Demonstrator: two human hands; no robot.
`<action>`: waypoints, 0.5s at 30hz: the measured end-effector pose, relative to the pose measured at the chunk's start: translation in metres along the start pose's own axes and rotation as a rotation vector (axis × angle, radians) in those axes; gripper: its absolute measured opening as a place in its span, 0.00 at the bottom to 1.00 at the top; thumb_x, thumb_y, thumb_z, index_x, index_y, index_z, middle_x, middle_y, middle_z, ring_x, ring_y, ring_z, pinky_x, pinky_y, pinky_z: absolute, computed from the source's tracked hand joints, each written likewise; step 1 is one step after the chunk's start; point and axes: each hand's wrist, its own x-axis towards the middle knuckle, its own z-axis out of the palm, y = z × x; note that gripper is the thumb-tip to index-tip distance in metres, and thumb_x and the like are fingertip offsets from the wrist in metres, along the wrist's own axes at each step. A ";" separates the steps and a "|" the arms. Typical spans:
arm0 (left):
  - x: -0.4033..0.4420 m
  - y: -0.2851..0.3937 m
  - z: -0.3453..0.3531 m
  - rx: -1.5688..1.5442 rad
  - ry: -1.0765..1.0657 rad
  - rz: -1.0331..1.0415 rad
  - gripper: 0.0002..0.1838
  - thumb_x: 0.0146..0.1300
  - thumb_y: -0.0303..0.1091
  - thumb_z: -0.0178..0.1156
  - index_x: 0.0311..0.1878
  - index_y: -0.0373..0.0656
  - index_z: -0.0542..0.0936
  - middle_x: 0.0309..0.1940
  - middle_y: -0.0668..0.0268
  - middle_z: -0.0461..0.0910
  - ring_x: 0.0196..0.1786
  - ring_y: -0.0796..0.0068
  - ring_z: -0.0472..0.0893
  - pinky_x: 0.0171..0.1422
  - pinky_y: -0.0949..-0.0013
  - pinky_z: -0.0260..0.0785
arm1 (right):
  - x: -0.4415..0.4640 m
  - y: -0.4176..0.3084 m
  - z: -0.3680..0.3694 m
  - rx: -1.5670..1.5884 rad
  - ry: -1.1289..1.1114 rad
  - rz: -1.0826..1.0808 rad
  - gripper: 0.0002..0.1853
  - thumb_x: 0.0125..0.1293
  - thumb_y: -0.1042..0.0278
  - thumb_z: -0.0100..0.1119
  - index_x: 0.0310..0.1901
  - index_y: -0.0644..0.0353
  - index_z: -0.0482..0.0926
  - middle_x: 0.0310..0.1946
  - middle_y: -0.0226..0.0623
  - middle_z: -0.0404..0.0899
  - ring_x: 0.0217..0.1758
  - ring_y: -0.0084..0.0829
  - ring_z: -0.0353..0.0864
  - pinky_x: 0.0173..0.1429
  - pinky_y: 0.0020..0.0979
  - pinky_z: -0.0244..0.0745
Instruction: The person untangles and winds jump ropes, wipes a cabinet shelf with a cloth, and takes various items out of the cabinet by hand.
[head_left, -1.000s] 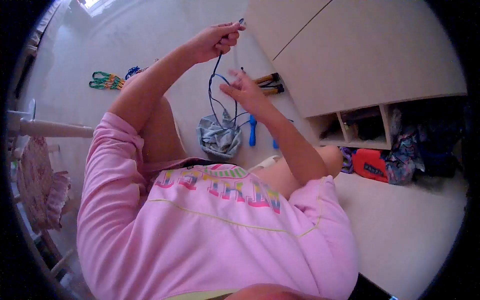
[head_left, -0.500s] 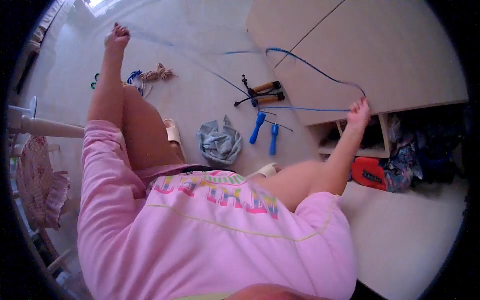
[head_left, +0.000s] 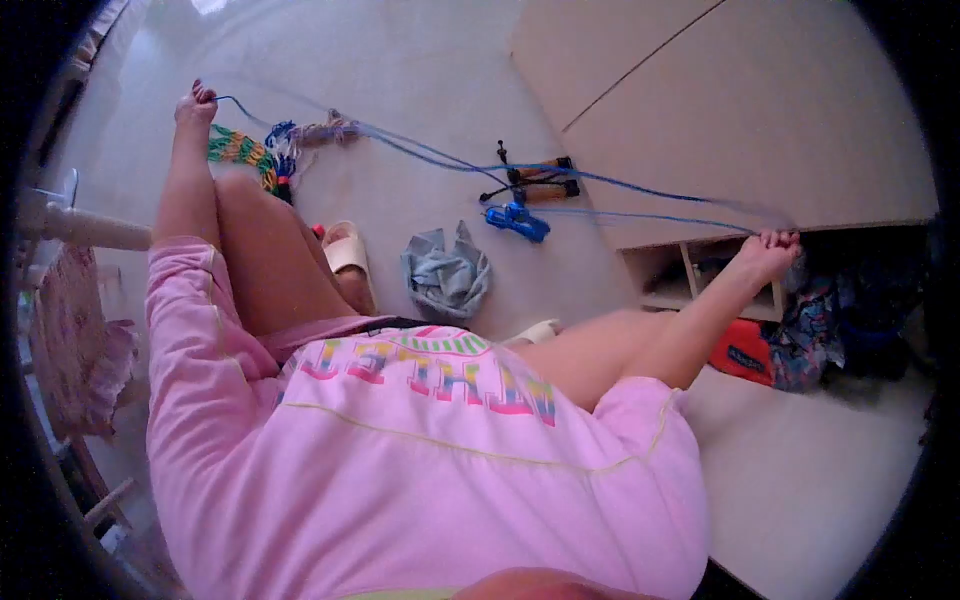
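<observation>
A blue jump rope (head_left: 640,187) stretches in long strands across the floor between my two hands, partly blurred by motion. My left hand (head_left: 196,104), far out at the upper left, is closed on one end of the strands. At the right, in front of the cabinet, my right hand (head_left: 768,252) grips the other end with fingers curled. The rope's blue handles (head_left: 517,222) lie bunched together on the floor in the middle. Right behind them rests a black jump rope with wooden handles (head_left: 545,180).
A crumpled grey cloth (head_left: 445,272) lies between my feet, which wear cream slippers (head_left: 347,250). Left of it are green-yellow braided cord (head_left: 240,148) and a tan rope bundle (head_left: 330,130). A pale cabinet (head_left: 720,110) with stuffed open shelves borders the right; a chair (head_left: 110,228) stands left.
My right hand has moved right and down, my left hand slightly left and down. The rope strands are drawn out wider and straighter. The blue handles, apart before, now lie together.
</observation>
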 end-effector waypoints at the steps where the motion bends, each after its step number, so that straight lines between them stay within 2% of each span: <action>1: -0.002 -0.003 0.004 0.104 -0.025 0.010 0.11 0.64 0.40 0.37 0.44 0.46 0.63 0.33 0.68 0.53 0.34 0.75 0.52 0.37 0.72 0.43 | -0.005 -0.005 0.006 -0.014 -0.086 0.023 0.10 0.65 0.60 0.41 0.28 0.51 0.65 0.15 0.22 0.55 0.13 0.17 0.49 0.16 0.21 0.43; 3: -0.005 -0.018 0.018 0.393 -0.100 0.056 0.14 0.63 0.42 0.38 0.48 0.46 0.63 0.39 0.67 0.54 0.41 0.74 0.52 0.44 0.71 0.42 | -0.013 -0.013 0.019 -0.015 -0.413 0.069 0.09 0.64 0.60 0.42 0.30 0.53 0.66 0.15 0.22 0.57 0.13 0.17 0.49 0.16 0.21 0.42; 6: -0.025 -0.069 0.042 1.124 -0.319 0.253 0.20 0.63 0.45 0.40 0.54 0.46 0.61 0.49 0.64 0.55 0.51 0.72 0.53 0.55 0.69 0.41 | -0.064 -0.023 0.051 -0.057 -0.627 0.114 0.11 0.64 0.59 0.43 0.36 0.57 0.70 0.17 0.23 0.60 0.14 0.16 0.48 0.16 0.20 0.42; 8: -0.060 -0.124 0.058 1.486 -0.662 0.387 0.24 0.62 0.47 0.41 0.58 0.46 0.61 0.56 0.63 0.56 0.58 0.70 0.53 0.62 0.67 0.41 | -0.106 -0.025 0.068 -0.172 -0.719 0.112 0.14 0.64 0.58 0.44 0.39 0.61 0.71 0.17 0.24 0.60 0.13 0.15 0.50 0.16 0.19 0.44; 10: -0.134 -0.197 0.074 1.524 -1.169 0.346 0.28 0.62 0.49 0.42 0.62 0.46 0.60 0.62 0.61 0.57 0.65 0.69 0.54 0.68 0.66 0.40 | -0.142 -0.024 0.078 -0.353 -0.839 0.118 0.15 0.64 0.58 0.45 0.39 0.62 0.73 0.16 0.24 0.62 0.13 0.14 0.51 0.16 0.18 0.44; 11: -0.194 -0.234 0.085 1.583 -1.155 0.265 0.30 0.61 0.50 0.46 0.63 0.44 0.58 0.63 0.62 0.55 0.66 0.69 0.52 0.69 0.65 0.38 | -0.158 -0.020 0.082 -0.387 -0.944 0.161 0.16 0.64 0.56 0.45 0.37 0.63 0.74 0.15 0.25 0.63 0.13 0.14 0.52 0.16 0.17 0.45; 13: -0.309 -0.278 0.095 1.310 -1.528 -0.060 0.38 0.54 0.44 0.59 0.65 0.46 0.53 0.63 0.63 0.56 0.66 0.70 0.51 0.67 0.68 0.44 | -0.188 -0.014 0.084 -0.409 -1.129 0.245 0.18 0.63 0.54 0.47 0.34 0.64 0.75 0.14 0.26 0.64 0.13 0.14 0.54 0.16 0.16 0.46; 14: -0.347 -0.297 0.099 1.137 -1.751 0.001 0.44 0.48 0.42 0.65 0.65 0.45 0.50 0.63 0.64 0.55 0.65 0.71 0.52 0.67 0.68 0.44 | -0.197 -0.012 0.084 -0.391 -1.209 0.288 0.19 0.63 0.53 0.47 0.33 0.64 0.75 0.14 0.26 0.64 0.12 0.14 0.54 0.15 0.16 0.46; 15: -0.379 -0.299 0.102 1.251 -1.737 -0.220 0.45 0.50 0.41 0.63 0.66 0.46 0.46 0.62 0.64 0.57 0.65 0.71 0.52 0.68 0.68 0.42 | -0.200 -0.013 0.082 -0.355 -1.244 0.294 0.19 0.63 0.53 0.47 0.34 0.65 0.75 0.14 0.27 0.64 0.12 0.14 0.54 0.16 0.16 0.46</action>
